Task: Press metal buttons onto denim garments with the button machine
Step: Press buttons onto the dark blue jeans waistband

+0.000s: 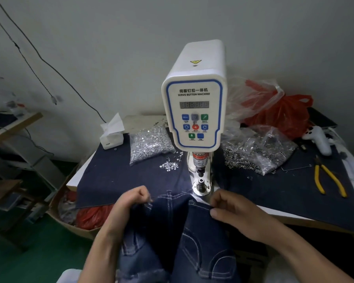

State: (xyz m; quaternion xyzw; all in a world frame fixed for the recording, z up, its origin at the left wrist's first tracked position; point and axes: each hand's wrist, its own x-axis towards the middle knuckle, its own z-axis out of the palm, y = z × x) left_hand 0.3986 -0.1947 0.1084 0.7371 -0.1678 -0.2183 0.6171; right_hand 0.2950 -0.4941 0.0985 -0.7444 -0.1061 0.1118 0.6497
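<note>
Below the button machine [194,111], both hands' grips pinch dark, white-stitched denim jeans [172,231]: left hand [134,201], right hand [231,209].

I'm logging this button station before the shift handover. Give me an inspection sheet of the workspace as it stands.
Surface: table covered with dark denim cloth.
Job's things: servo button machine at centre, die bare; denim garment held just short of it; bag of silver studs left, bag of buttons right.
Clutter: loose studs, yellow pliers, tissue box, red plastic bags, white handheld device.
Hands: left hand and right hand each pinch the garment's top edge.
Cables: black cable hangs across the wall.
Surroundings: cardboard box with red plastic on the green floor, left.
</note>
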